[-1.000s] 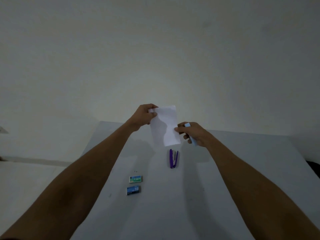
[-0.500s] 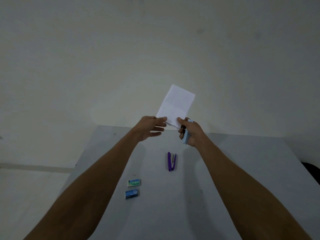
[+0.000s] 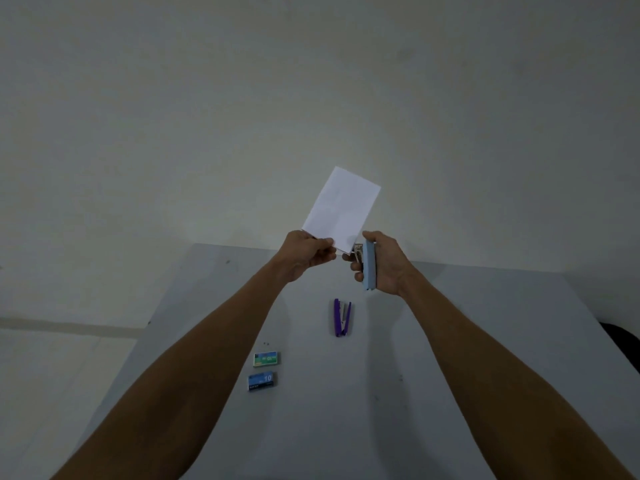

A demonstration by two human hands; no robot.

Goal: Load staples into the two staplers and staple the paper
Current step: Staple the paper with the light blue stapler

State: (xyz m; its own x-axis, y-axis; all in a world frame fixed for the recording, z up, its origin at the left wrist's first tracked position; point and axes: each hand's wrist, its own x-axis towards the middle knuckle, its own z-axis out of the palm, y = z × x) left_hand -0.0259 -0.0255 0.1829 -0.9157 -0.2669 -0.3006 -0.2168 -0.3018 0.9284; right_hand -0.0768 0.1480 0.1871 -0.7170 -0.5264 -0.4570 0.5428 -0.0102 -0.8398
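Head view: left hand point(image 3: 306, 252) pinches creased white paper point(image 3: 341, 209); right hand point(image 3: 382, 263) grips pale-blue stapler point(image 3: 369, 266).

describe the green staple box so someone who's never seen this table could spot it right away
Start at the grey table, between the two outstretched forearms. Two small boxes lie near the left forearm; the green staple box is the farther one, just beyond the blue staple box.

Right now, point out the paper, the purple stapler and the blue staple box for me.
paper point(image 3: 341, 211): head view, middle of the white sheet held up above the table.
purple stapler point(image 3: 336, 317): head view, left purple arm, lying on the table.
blue staple box point(image 3: 263, 381): head view, top face, by the number.
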